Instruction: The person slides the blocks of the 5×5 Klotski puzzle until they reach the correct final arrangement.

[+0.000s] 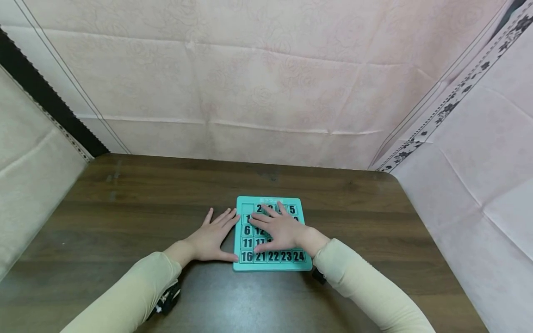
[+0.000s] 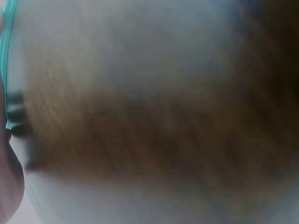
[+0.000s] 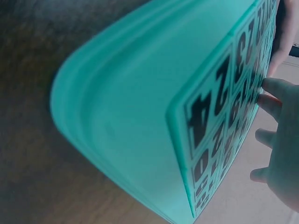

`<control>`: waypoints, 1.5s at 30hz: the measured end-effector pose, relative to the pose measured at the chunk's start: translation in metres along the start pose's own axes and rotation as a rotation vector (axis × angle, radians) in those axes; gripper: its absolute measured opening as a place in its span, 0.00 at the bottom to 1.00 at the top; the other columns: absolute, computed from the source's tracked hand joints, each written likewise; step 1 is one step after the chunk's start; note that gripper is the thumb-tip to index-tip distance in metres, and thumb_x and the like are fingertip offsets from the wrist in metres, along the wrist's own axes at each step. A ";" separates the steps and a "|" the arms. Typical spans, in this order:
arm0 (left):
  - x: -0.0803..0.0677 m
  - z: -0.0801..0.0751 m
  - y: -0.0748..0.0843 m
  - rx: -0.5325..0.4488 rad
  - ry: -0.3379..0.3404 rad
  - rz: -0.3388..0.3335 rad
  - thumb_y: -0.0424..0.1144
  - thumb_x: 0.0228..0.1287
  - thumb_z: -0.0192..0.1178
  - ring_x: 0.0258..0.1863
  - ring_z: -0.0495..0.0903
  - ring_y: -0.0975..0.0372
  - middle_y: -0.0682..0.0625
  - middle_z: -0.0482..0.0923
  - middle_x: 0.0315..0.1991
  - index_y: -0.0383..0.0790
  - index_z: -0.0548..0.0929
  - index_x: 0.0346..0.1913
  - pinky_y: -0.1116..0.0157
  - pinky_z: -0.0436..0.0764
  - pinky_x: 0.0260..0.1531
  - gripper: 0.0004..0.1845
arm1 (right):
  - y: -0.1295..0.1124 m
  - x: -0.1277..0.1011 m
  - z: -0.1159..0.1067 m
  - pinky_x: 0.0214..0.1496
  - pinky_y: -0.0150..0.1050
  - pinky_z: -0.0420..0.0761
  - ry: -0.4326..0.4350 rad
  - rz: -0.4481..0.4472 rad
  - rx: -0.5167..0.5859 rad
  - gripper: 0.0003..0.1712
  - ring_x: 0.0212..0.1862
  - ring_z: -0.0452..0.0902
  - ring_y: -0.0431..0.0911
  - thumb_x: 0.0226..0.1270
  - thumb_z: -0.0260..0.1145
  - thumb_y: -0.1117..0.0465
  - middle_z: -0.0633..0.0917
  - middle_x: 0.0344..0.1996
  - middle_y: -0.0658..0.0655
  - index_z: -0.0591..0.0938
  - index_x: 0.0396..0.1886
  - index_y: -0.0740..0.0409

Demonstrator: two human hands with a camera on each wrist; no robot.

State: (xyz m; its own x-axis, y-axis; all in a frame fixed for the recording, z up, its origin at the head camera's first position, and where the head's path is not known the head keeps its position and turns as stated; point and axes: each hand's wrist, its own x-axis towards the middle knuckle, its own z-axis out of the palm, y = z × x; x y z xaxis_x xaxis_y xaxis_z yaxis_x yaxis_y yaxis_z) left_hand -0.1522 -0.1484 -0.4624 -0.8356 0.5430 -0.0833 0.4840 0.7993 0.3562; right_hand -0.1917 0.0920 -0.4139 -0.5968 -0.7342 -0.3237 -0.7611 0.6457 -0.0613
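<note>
A teal number slide puzzle (image 1: 272, 268) lies flat on the table, its tiles printed with black numerals. The bottom row reads 16, 21, 22, 23, 24, and the top-left cell shows no tile. My right hand (image 1: 280, 232) is spread over the tiles with fingers extended, hiding several in the middle. Along the puzzle's left side, my left hand (image 1: 210, 240) has its fingertips and thumb right at the frame. In the right wrist view, the right fingers (image 3: 265, 137) reach over the tile face. Only a sliver of the left hand (image 2: 9, 186) shows in the left wrist view.
The brown wood-grain table (image 1: 137, 208) spreads around the puzzle. Pale patterned cloth (image 1: 250, 92) hangs behind its far edge, with more cloth on the left and right sides. A dark strap device (image 1: 168, 298) sits at the left wrist.
</note>
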 end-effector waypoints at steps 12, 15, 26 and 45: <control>0.000 -0.001 0.001 -0.005 -0.004 0.000 0.76 0.47 0.53 0.75 0.44 0.51 0.45 0.44 0.75 0.40 0.52 0.73 0.39 0.35 0.67 0.58 | 0.002 0.006 0.000 0.72 0.61 0.34 -0.009 0.032 -0.009 0.49 0.76 0.35 0.49 0.58 0.44 0.23 0.50 0.74 0.43 0.51 0.74 0.39; 0.000 -0.001 0.001 -0.007 -0.004 0.000 0.75 0.47 0.54 0.75 0.44 0.51 0.45 0.44 0.75 0.40 0.52 0.73 0.39 0.35 0.67 0.58 | 0.003 0.007 0.000 0.72 0.61 0.34 -0.012 0.038 -0.010 0.49 0.76 0.35 0.49 0.57 0.44 0.23 0.50 0.75 0.42 0.51 0.74 0.39; 0.000 0.000 0.000 -0.009 -0.008 -0.003 0.76 0.47 0.53 0.75 0.44 0.51 0.45 0.44 0.75 0.40 0.51 0.73 0.39 0.35 0.67 0.58 | 0.006 0.012 0.001 0.73 0.60 0.33 -0.004 0.042 -0.013 0.50 0.76 0.35 0.46 0.58 0.43 0.23 0.47 0.75 0.43 0.47 0.75 0.41; -0.001 0.000 0.000 0.002 -0.002 0.005 0.75 0.48 0.53 0.75 0.44 0.51 0.45 0.44 0.75 0.40 0.51 0.73 0.39 0.36 0.67 0.58 | 0.004 0.014 0.002 0.74 0.57 0.40 0.021 0.040 0.015 0.51 0.76 0.38 0.47 0.59 0.44 0.24 0.47 0.75 0.46 0.47 0.75 0.43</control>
State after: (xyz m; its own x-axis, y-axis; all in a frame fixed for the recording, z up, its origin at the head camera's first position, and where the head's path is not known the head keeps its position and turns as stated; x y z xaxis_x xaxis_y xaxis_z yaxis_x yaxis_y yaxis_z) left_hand -0.1516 -0.1494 -0.4621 -0.8328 0.5473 -0.0834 0.4885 0.7973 0.3545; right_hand -0.2026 0.0852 -0.4205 -0.6318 -0.7122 -0.3058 -0.7330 0.6773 -0.0632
